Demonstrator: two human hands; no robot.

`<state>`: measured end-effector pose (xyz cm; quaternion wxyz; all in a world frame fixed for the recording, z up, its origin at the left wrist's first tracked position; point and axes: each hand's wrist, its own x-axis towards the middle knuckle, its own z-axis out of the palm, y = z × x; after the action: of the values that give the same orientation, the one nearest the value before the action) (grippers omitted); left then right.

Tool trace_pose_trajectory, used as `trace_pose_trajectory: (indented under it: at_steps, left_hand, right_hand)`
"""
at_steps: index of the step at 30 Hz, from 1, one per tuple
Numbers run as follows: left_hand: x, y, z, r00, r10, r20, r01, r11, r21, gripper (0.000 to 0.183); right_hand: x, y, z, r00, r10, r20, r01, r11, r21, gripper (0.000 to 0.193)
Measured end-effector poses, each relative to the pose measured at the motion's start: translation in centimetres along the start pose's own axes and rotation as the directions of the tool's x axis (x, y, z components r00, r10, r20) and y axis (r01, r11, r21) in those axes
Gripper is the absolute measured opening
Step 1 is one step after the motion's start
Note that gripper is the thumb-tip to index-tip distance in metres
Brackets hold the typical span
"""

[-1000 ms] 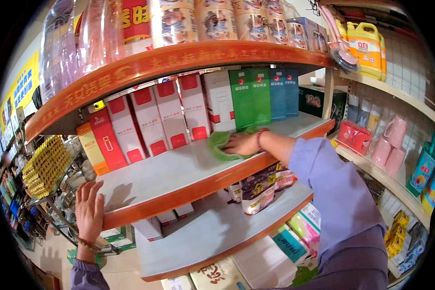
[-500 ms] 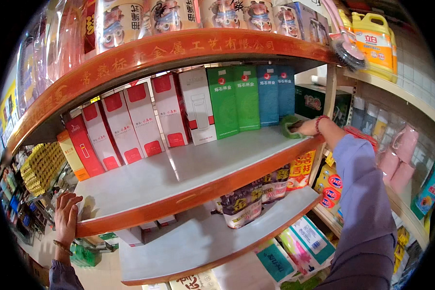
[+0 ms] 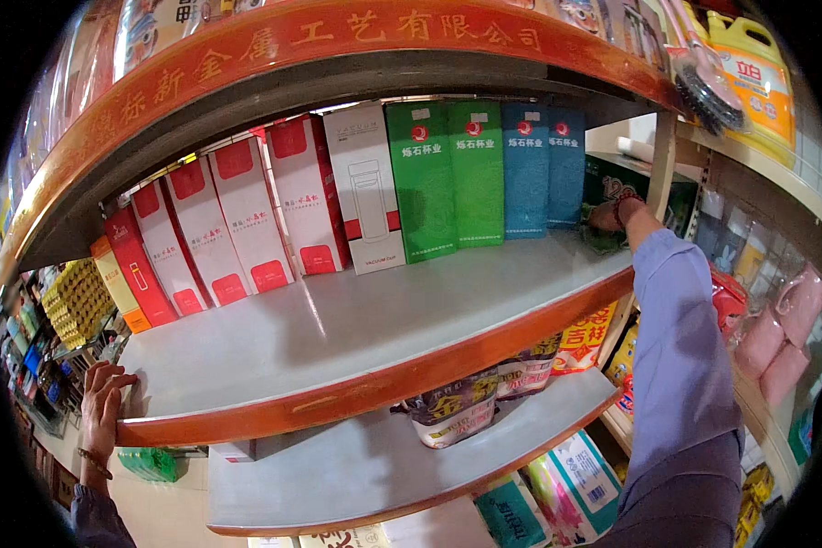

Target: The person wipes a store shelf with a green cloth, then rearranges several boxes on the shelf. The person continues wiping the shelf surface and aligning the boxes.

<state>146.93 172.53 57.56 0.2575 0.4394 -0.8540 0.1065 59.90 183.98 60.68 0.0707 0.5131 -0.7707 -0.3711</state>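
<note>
At the right end of the middle shelf [image 3: 374, 333], my right hand [image 3: 610, 217] is closed on a green cloth [image 3: 603, 241], pressing it to the surface in front of a dark green box [image 3: 671, 196]. The cloth is partly hidden under the hand. My left hand [image 3: 106, 395] rests at the shelf's left front corner, with its fingers stretched out and nothing held. Upright along the back of the shelf stand white and red boxes [image 3: 251, 228], a white cup box [image 3: 367, 196], green boxes [image 3: 425, 183] and blue boxes [image 3: 526, 169].
Overhead runs an orange-red shelf edge [image 3: 338, 32]. A long-handled brush [image 3: 708, 96] hangs beside yellow jugs [image 3: 753, 87] at the upper right. Below lie dark and white bags [image 3: 452, 416] and packs of tissue [image 3: 571, 479]. Stacked egg trays [image 3: 87, 301] stand at the left.
My right hand has taken the green cloth from the shelf's front right corner deeper toward the dark green box. The view has shifted; my left hand stays at the left corner.
</note>
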Motion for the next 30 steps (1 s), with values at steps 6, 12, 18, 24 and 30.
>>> trace_pose_trajectory:
  at_steps: [6,12,18,24,30]
  left_hand:
    - [0.2,-0.1,-0.1,1.0,0.004,0.008,-0.004,1.0,-0.01,0.049]
    - [-0.3,-0.4,-0.4,1.0,0.007,0.03,-0.008,1.0,0.027,0.048]
    - [0.0,0.4,-0.2,0.998,0.06,-0.009,-0.06,0.998,0.013,0.038]
    - [-0.4,-0.2,0.4,0.999,0.011,-0.052,-0.009,1.0,0.025,0.037]
    - [-0.4,-0.2,0.5,0.984,0.096,-0.149,-0.088,0.994,0.066,0.03]
  right_hand:
    - [0.5,0.1,0.8,0.994,0.082,-0.078,-0.079,0.996,0.049,0.044]
    - [0.2,-0.8,1.3,0.994,0.067,-0.085,-0.053,0.985,0.164,0.047]
    - [-4.1,-1.5,1.7,0.999,0.024,0.027,-0.031,0.948,0.316,0.051]
    - [-7.1,-4.8,-1.2,0.978,-0.14,0.152,0.064,0.904,0.423,0.056]
    - [-10.0,-12.5,-7.5,0.969,-0.22,0.108,0.151,0.883,0.444,0.062]
